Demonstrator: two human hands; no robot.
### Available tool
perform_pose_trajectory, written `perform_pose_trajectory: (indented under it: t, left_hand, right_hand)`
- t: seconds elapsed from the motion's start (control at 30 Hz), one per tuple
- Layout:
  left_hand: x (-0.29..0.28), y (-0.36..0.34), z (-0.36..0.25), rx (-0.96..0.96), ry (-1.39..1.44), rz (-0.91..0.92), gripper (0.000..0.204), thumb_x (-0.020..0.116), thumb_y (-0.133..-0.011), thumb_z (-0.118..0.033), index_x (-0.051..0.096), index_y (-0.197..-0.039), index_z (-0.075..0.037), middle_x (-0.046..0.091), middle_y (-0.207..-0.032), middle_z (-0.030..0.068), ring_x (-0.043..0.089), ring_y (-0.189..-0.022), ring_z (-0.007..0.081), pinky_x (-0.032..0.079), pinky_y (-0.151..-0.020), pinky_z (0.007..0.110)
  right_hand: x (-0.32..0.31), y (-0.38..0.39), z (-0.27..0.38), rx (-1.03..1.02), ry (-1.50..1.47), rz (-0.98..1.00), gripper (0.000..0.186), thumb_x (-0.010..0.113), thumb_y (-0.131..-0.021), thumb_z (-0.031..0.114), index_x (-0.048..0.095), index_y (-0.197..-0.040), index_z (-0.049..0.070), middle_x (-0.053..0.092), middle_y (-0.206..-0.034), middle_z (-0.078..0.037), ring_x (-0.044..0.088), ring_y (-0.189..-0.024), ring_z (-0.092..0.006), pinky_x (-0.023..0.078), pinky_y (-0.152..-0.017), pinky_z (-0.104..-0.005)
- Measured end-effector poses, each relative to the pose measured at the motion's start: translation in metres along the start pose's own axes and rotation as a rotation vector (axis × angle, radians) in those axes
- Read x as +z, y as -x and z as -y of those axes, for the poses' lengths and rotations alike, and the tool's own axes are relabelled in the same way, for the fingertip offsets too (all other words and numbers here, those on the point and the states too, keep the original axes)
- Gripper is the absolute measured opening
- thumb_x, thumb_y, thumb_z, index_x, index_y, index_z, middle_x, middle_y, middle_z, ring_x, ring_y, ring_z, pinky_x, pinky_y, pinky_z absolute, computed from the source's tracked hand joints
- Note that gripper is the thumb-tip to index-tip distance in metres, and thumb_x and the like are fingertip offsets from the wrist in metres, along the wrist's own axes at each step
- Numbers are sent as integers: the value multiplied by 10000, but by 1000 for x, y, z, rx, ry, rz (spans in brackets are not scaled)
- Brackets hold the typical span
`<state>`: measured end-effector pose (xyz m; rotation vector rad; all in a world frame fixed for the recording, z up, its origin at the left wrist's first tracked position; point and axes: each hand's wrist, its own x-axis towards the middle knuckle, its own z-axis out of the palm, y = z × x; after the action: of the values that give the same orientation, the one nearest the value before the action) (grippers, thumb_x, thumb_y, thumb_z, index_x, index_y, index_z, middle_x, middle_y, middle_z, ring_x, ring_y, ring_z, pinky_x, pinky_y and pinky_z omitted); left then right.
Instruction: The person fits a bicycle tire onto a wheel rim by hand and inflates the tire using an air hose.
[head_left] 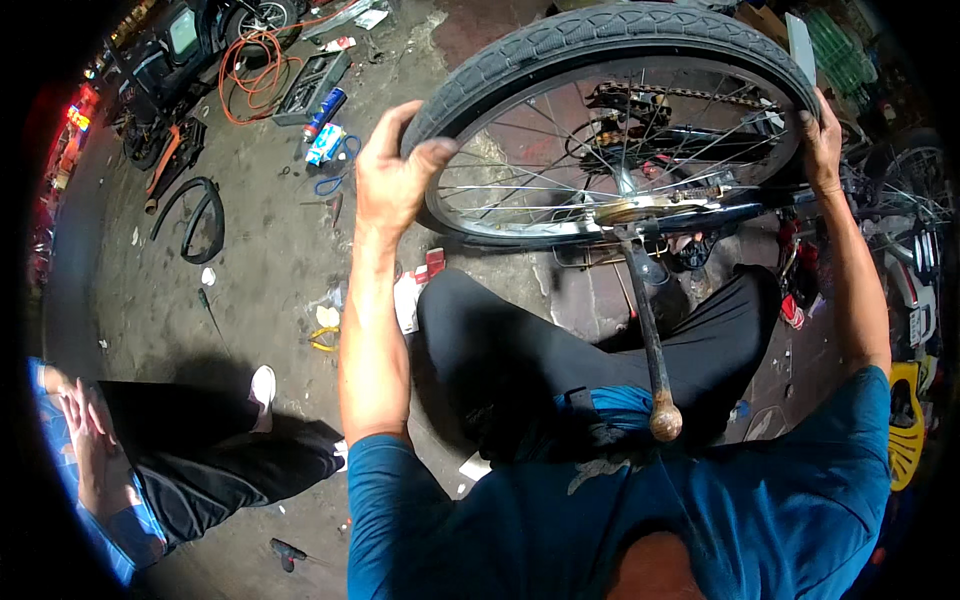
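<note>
A: Where is the wheel (622,178)?
B: Upper centre to upper right of the frame, tilted, its dark treaded tyre (600,28) arching along the top edge. A chain (690,94) shows behind the spokes (520,187).
A: And the 2 hands?
B: Both are closed around the tyre. The left hand (390,180) grips its left side, thumb inward; the right hand (820,150) has the right side, its other fingers partly hidden.
A: How should it handle?
B: I'd judge it bulky more than heavy, stiff at the metal rim (530,226), with grippy rubber that gives a little. The thin spokes would bend easiest, so hold the tyre at 2 opposite sides, as here.
A: Anything close by?
B: A rod (650,330) with a rusty round end reaches to the lower centre. Whether it is fixed to the wheel, I cannot tell.
</note>
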<state>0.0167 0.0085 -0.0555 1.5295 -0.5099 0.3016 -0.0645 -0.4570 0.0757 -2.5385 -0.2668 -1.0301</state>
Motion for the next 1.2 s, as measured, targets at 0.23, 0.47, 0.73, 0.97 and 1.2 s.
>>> perform_pose_trajectory:
  t: [0.23, 0.47, 0.73, 0.97, 1.2]
  left_hand:
    - [-2, 37, 41, -109, 68, -133, 604, 740, -719, -415, 545, -1091, 19, 616, -939, 52, 557, -857, 128, 434, -792, 264]
    - [-9, 33, 26, -188, 52, -10, 357, 747, -711, -46, 560, -1011, 2, 644, -864, 42, 583, -780, 92, 469, -714, 235]
    - [-29, 34, 35, -47, 34, -63, 491, 594, -854, -291, 478, -1202, 34, 558, -1146, 111, 521, -1049, 176, 386, -921, 319]
    - [-180, 101, 98, -508, 245, -1023, 718, 174, -937, -521, 380, -1256, 88, 477, -1221, 269, 479, -1132, 363, 364, -984, 444]
    - [-10, 33, 105, -589, 624, -427, 633, 335, -943, -456, 428, -1210, 110, 509, -1210, 225, 462, -1157, 277, 305, -1005, 391]
  right_hand:
    - [-21, 15, -28, 79, 37, 127, 773, 525, -802, 585, 425, -1262, -28, 513, -1183, -156, 493, -1098, -266, 351, -964, -348]
    - [9, -56, 72, -295, 165, 389, 723, 704, -693, 468, 485, -1211, 14, 582, -1061, -121, 565, -983, -211, 439, -874, -332]
    - [-5, -52, 51, -150, 225, 415, 588, 680, -717, 457, 556, -1069, 3, 606, -799, -50, 579, -696, -117, 464, -634, -251]
    - [-9, -30, 0, -26, 124, 233, 856, 724, -666, 530, 468, -1211, -79, 606, -1053, -178, 594, -962, -227, 468, -830, -321]
    - [-6, -8, -38, 51, 106, 68, 844, 675, -715, 539, 433, -1266, -54, 559, -1144, -176, 561, -1013, -234, 442, -880, -331]
